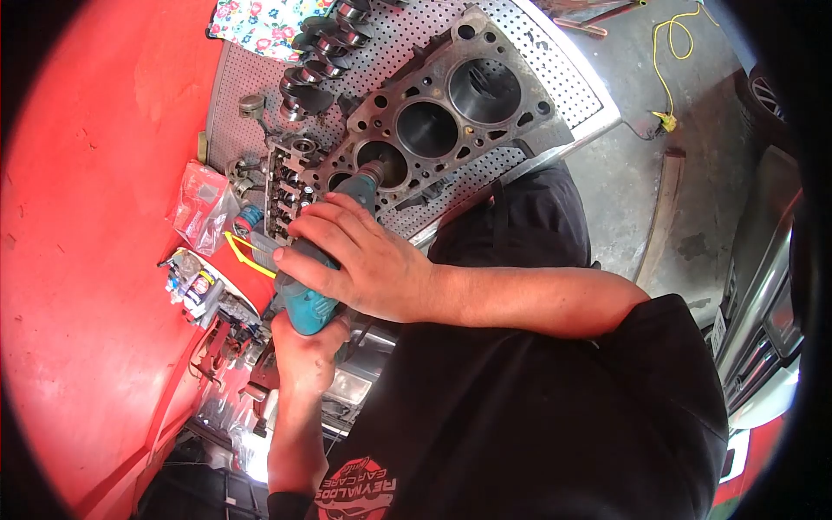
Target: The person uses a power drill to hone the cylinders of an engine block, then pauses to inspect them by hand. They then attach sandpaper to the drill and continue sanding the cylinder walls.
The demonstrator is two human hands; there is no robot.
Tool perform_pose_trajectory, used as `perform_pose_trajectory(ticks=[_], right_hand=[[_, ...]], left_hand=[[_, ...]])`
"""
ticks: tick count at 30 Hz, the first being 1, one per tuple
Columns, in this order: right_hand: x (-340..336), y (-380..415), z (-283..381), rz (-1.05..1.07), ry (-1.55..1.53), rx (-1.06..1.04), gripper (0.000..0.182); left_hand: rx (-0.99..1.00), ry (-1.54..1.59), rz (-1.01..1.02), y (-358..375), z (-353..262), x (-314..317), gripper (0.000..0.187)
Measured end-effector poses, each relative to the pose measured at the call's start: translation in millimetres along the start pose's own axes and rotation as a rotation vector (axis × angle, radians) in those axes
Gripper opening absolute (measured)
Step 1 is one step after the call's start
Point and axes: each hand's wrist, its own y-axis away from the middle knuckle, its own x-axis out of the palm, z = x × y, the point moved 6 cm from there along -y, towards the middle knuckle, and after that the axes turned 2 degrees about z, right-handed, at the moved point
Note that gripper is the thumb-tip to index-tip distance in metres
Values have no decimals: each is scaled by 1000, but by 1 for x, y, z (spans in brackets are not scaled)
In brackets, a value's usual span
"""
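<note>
A teal and dark power drill (310, 305) points away from me, its chuck (374, 171) at the mouth of a cylinder bore in a metal engine block (537, 134). What the chuck carries goes down into that bore and is hard to make out. My right hand (368, 269) lies over the top of the drill body with its fingers wrapped round it. My left hand (303, 351) is closed round the drill's rear grip. Two larger-looking open bores show farther along the block, while the drill partly covers a nearer one.
The block rests on a perforated bench top (576, 65). Beside it stand a crankshaft (325, 48), a piston (252, 106) and a cylinder head (284, 186). A floral cloth (269, 26) and a plastic bag (204, 199) lie leftward. A yellow cord (666, 74) crosses the floor near a vehicle.
</note>
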Motion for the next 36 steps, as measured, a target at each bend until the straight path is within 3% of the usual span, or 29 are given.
perform_pose_trajectory(ticks=[18,36], right_hand=[[10,13,-26,64,5,22,61],[10,15,-56,135,13,127,57]], left_hand=[[-16,-57,2,-25,11,14,12],[-56,-94,41,-62,19,32,19]])
